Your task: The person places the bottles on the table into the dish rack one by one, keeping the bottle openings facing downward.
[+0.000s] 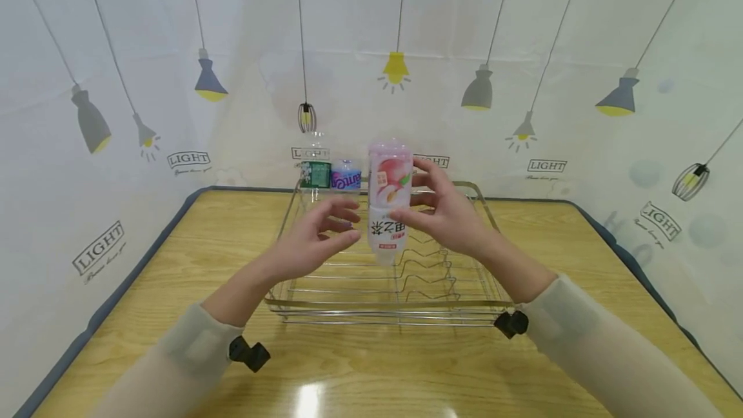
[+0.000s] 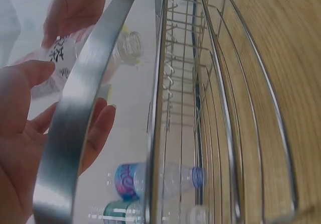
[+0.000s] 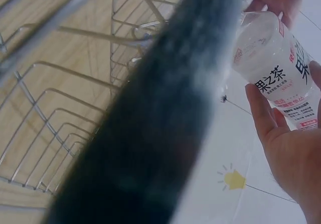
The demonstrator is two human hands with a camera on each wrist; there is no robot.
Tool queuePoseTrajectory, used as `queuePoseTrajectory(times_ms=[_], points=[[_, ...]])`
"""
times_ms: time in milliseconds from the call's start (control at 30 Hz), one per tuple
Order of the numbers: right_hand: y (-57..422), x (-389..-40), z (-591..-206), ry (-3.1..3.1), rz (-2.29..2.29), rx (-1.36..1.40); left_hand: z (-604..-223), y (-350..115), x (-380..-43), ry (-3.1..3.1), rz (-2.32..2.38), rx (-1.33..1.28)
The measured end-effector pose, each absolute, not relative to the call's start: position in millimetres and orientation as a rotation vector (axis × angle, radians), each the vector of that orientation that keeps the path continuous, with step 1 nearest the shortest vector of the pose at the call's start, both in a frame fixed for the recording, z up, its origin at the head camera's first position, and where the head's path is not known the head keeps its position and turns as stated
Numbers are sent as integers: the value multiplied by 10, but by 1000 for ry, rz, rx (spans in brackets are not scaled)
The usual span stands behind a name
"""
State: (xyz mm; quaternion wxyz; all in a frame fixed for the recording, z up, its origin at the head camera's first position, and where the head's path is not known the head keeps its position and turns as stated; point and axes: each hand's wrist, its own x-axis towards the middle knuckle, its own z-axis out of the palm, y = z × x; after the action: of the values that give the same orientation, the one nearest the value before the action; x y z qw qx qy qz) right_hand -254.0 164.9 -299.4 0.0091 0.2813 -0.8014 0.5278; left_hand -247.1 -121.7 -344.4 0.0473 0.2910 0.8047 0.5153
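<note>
An empty clear peach-tea bottle (image 1: 390, 195) with a pink and white label is upside down over the wire rack. My right hand (image 1: 444, 215) grips it from the right side, thumb across the label. In the left wrist view its neck (image 2: 131, 47) shows no cap. My left hand (image 1: 313, 237) is just left of the bottle, fingers spread and loosely bent, holding nothing. Behind that hand, a green-labelled bottle (image 1: 315, 174) and a smaller bottle with a blue and purple label (image 1: 346, 178) stand upside down side by side in the rack's far left part.
The metal wire dish rack (image 1: 389, 305) sits on a wooden table (image 1: 191, 276), with wavy wire dividers (image 1: 429, 269) on its right half. A pale wall covering (image 1: 348, 31) printed with hanging lamps rises behind and beside the table.
</note>
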Motion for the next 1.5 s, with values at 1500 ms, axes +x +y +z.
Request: queuePoseTrajectory(times_ms=[1500], points=[[1471, -3018, -2579, -2345, 1809, 656, -3966, -2149, -2274, 2684, 1376, 543]])
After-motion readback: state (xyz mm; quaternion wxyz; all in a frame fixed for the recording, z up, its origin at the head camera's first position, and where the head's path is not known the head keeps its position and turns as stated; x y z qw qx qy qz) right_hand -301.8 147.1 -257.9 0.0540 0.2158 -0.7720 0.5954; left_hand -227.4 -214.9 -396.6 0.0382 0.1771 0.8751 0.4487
